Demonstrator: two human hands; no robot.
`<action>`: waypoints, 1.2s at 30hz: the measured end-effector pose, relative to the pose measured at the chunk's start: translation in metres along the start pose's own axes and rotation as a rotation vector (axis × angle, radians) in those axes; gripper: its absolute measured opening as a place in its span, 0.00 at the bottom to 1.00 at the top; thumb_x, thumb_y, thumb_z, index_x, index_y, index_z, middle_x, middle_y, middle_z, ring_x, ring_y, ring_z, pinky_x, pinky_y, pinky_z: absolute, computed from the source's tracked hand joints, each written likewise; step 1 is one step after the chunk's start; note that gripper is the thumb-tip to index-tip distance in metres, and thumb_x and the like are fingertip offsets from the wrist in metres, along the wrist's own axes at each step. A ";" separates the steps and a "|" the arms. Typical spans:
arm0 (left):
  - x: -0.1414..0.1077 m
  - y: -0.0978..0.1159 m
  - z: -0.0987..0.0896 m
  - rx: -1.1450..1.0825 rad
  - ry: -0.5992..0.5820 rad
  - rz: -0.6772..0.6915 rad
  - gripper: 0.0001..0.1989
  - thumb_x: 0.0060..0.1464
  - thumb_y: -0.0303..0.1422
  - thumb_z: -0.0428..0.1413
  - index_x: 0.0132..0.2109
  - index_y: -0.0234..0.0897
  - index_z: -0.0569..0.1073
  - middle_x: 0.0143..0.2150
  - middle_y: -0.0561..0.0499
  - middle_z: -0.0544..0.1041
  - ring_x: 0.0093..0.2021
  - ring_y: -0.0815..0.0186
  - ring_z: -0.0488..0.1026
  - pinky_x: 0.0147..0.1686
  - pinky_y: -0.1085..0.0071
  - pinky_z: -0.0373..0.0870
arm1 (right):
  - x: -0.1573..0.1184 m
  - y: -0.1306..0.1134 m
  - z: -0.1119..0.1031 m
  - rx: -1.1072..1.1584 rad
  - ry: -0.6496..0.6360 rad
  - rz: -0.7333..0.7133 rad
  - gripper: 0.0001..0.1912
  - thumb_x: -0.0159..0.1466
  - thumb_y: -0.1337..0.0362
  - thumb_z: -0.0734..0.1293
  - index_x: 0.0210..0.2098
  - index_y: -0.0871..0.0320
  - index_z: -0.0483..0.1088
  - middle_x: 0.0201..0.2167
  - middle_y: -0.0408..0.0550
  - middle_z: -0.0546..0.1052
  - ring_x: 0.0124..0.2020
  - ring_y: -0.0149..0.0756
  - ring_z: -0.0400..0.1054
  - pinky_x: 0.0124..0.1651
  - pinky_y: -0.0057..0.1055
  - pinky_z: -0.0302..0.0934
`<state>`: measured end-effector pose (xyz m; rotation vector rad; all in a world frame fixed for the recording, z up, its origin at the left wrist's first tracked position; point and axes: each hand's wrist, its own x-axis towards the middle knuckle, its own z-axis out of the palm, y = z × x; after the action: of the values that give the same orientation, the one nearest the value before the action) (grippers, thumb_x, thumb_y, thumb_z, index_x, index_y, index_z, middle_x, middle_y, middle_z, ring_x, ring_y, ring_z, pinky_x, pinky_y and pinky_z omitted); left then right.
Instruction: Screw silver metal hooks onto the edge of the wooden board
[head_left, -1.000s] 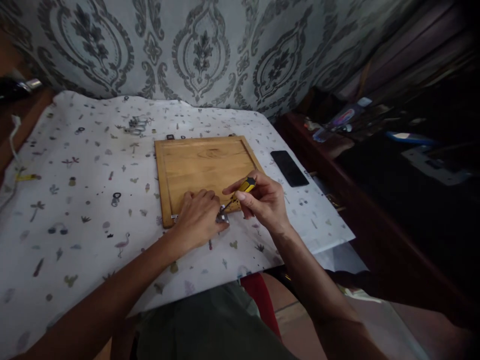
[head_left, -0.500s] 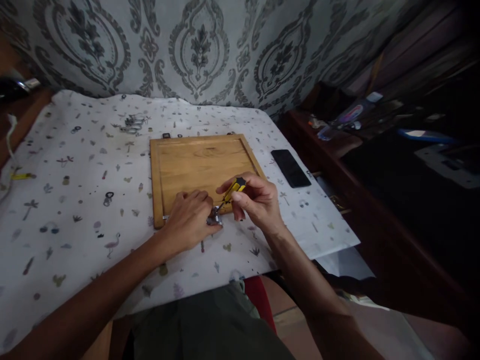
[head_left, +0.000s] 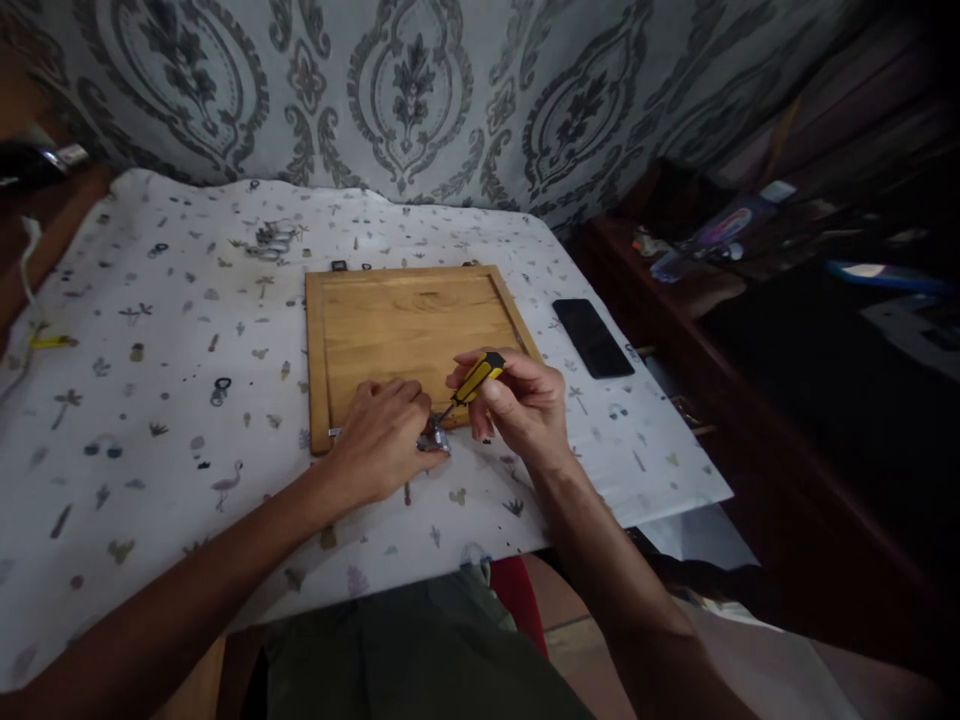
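At the near edge of a wooden panel (head_left: 420, 335), a small silver metal fitting (head_left: 436, 438) sits between the thumb and fingers of the left hand (head_left: 384, 430), which are closed on it, with the knuckles bent over the panel's surface. The shaft of 1 screwdriver (head_left: 478, 380) slants down to the fitting; its yellow-and-black handle is gripped by the thumb and fingers of the right hand (head_left: 525, 405). The panel lies flat on a white tablecloth (head_left: 176, 385) printed with small plants and a flamingo. Past its far left corner lies a small heap of metal pieces (head_left: 271, 240). To its right, well apart, lies a dark phone (head_left: 593, 338). Farther right is 1 bottle (head_left: 739, 225), and grey patterned covering (head_left: 412, 100) rises behind the table.
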<state>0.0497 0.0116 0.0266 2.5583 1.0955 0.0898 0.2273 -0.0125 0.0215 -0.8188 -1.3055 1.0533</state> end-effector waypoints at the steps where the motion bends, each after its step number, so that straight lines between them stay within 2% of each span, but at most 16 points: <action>1: 0.000 0.000 0.000 0.001 0.002 -0.001 0.11 0.58 0.39 0.64 0.43 0.36 0.76 0.46 0.45 0.79 0.52 0.50 0.76 0.53 0.52 0.68 | 0.000 0.000 0.001 -0.007 0.008 -0.004 0.14 0.62 0.51 0.76 0.40 0.54 0.80 0.33 0.44 0.84 0.12 0.22 0.66 0.13 0.20 0.59; 7: 0.000 -0.001 0.003 0.006 0.023 0.006 0.13 0.58 0.40 0.65 0.41 0.35 0.76 0.44 0.45 0.78 0.52 0.49 0.75 0.52 0.52 0.68 | 0.000 0.002 0.004 -0.012 0.113 -0.090 0.12 0.60 0.54 0.78 0.36 0.54 0.78 0.30 0.41 0.84 0.12 0.22 0.65 0.12 0.19 0.60; 13: -0.001 -0.002 0.004 0.006 0.044 0.017 0.12 0.58 0.40 0.65 0.40 0.35 0.76 0.44 0.45 0.78 0.50 0.50 0.75 0.51 0.53 0.68 | -0.002 0.006 -0.001 -0.086 0.327 -0.148 0.15 0.61 0.50 0.76 0.38 0.54 0.77 0.31 0.43 0.84 0.11 0.22 0.64 0.12 0.21 0.60; 21: -0.001 -0.003 0.005 0.004 0.055 0.022 0.12 0.58 0.40 0.65 0.41 0.36 0.75 0.44 0.45 0.78 0.50 0.51 0.75 0.52 0.53 0.67 | -0.004 0.007 0.000 -0.126 0.307 -0.112 0.17 0.61 0.48 0.76 0.39 0.53 0.76 0.32 0.44 0.83 0.11 0.23 0.63 0.12 0.24 0.60; 29: -0.001 -0.002 0.003 0.026 0.026 0.021 0.13 0.59 0.41 0.64 0.40 0.36 0.75 0.44 0.44 0.78 0.50 0.51 0.75 0.51 0.54 0.67 | -0.002 0.009 0.000 -0.058 0.265 -0.131 0.12 0.62 0.53 0.77 0.40 0.52 0.78 0.32 0.42 0.83 0.12 0.22 0.66 0.13 0.21 0.60; 36: -0.001 -0.001 0.002 0.003 0.035 0.013 0.12 0.58 0.40 0.65 0.40 0.36 0.75 0.44 0.44 0.78 0.50 0.49 0.74 0.51 0.52 0.67 | -0.002 0.009 0.000 -0.106 0.272 -0.089 0.16 0.61 0.49 0.76 0.40 0.53 0.77 0.32 0.43 0.84 0.12 0.23 0.64 0.13 0.23 0.61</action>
<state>0.0483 0.0108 0.0240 2.5765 1.0928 0.1372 0.2265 -0.0111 0.0123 -0.9400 -1.1619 0.7774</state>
